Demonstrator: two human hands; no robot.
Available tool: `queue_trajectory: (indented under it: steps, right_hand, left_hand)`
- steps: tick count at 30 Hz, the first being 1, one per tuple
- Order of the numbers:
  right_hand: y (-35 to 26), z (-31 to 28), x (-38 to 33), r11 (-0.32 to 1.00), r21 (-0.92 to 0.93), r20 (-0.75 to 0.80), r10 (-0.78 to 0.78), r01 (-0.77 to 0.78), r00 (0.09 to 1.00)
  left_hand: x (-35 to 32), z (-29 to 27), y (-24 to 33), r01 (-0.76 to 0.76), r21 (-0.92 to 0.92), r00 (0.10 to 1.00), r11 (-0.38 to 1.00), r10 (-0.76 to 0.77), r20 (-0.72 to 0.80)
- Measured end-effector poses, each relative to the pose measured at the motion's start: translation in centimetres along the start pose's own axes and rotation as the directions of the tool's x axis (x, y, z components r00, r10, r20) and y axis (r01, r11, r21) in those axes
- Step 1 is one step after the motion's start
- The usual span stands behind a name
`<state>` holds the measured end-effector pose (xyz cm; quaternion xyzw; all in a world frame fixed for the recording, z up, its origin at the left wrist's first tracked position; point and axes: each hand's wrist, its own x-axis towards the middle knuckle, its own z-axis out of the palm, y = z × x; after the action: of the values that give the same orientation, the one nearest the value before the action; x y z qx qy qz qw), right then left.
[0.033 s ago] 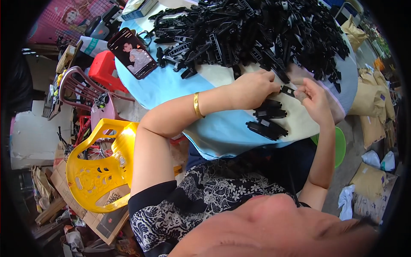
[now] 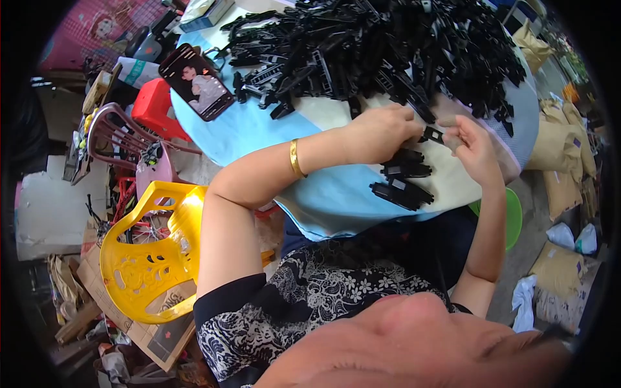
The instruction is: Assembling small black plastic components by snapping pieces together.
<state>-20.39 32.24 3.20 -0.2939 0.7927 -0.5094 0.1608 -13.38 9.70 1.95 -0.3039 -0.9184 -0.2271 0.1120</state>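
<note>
My left hand, palm down with a gold bracelet on its wrist, pinches the left end of a small black plastic part over the table. At the part's right end is my right hand, its fingers bent; the tips are a little blurred, and what they grip is unclear. Just below the left hand, several similar black parts lie side by side near the table's front edge. Beyond both hands spreads a large heap of loose black plastic parts.
A phone with a lit screen lies left of the heap on the cloth-covered table. Left of me stand a yellow plastic chair and a red stool. A green basin and brown sacks are at the right.
</note>
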Motion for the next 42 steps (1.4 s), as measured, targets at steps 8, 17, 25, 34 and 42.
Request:
queue_trajectory:
  steps: [8, 17, 25, 34, 42]
  right_hand:
    - [0.2, 1.6, 0.8, 1.0, -0.015, 0.055, 0.0, 0.001, 0.998]
    - [0.2, 1.7, 0.3, 0.837, -0.464, -0.037, -0.346, 0.29, 0.937]
    - [0.1, 1.5, 1.4, 0.618, -0.577, 0.12, -0.583, 0.535, 0.803]
    - [-0.2, 0.7, 0.7, 0.921, -0.295, -0.035, -0.276, 0.254, 0.961]
    - [4.2, -3.9, 2.9, 0.586, -0.797, -0.406, -0.336, -0.149, 0.85]
  left_hand:
    - [0.1, 0.0, -1.0, 0.116, -0.028, 0.981, 0.993, -0.119, -0.151]
    - [0.0, -0.8, -0.7, 0.275, -0.11, 0.957, 0.955, -0.283, -0.065]
    - [0.4, -0.5, -0.8, 0.209, -0.073, 0.974, 0.975, -0.214, -0.077]
    - [0.0, -1.2, -1.2, 0.057, -0.046, 0.998, 0.997, -0.055, 0.039]
    - [0.4, -2.4, -3.3, 0.165, 0.531, 0.975, 0.831, -0.055, -0.217]
